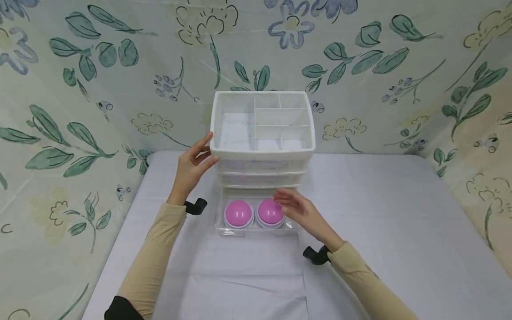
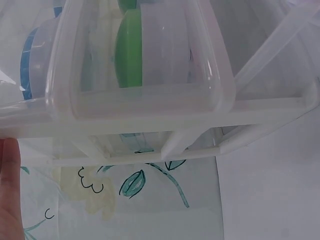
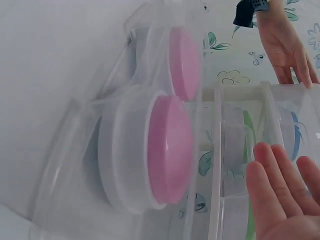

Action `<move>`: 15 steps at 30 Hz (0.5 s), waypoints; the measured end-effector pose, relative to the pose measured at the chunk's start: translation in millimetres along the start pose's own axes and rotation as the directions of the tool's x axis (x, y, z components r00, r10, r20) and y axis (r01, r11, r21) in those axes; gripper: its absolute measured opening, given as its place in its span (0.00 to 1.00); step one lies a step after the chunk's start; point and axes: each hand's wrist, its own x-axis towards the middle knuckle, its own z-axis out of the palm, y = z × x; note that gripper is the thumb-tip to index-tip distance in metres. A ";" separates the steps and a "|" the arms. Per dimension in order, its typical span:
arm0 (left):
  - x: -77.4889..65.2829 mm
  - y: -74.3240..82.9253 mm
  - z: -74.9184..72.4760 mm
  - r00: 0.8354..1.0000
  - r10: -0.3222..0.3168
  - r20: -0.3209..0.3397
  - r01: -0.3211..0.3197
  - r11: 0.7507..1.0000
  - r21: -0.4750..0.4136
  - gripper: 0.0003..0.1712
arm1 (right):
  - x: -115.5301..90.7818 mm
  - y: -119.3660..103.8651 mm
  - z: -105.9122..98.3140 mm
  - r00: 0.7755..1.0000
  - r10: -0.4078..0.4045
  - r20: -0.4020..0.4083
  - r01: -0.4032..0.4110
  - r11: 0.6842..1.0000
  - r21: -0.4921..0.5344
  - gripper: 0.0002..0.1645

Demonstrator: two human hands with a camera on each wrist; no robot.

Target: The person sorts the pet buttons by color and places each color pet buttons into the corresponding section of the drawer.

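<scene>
A white tabletop drawer organizer [image 1: 262,153] stands at the back of the table, its top divided into compartments. Its clear bottom drawer [image 1: 256,230] is pulled out and holds two round white pieces with pink domes, a left one [image 1: 238,214] and a right one [image 1: 270,211]. My left hand [image 1: 194,164] rests against the organizer's left front corner, thumb on the front and fingertips along the side. Beside the right pink piece, my right hand [image 1: 302,213] hovers with its fingers extended and holds nothing. Green-domed [image 2: 130,50] and blue-domed [image 3: 296,132] pieces show through the clear upper drawers.
White cloth [image 1: 380,222] covers the table. Behind and at both sides hangs a floral curtain [image 1: 256,44], close to the organizer's back. Black wrist mounts are strapped at the left wrist [image 1: 196,206] and right wrist [image 1: 317,255].
</scene>
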 end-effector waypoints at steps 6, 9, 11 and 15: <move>-0.5 3.9 1.5 1.000 -0.014 -0.009 0.014 1.000 -0.008 0.35 | -10.6 -4.1 10.7 0.993 -0.023 0.115 0.009 0.993 0.119 0.29; -0.6 4.0 1.4 1.000 -0.009 -0.005 0.009 1.000 -0.001 0.35 | -17.3 -4.0 18.3 0.979 -0.032 0.201 0.002 0.988 0.151 0.29; -0.5 3.6 1.0 1.000 -0.011 -0.001 0.011 1.000 0.012 0.35 | -20.7 -2.3 23.3 0.967 -0.033 0.254 -0.012 0.984 0.176 0.30; -0.8 1.1 0.1 1.000 -0.022 -0.004 0.022 0.999 0.028 0.35 | -25.6 3.7 32.8 0.943 -0.046 0.331 -0.025 0.978 0.207 0.31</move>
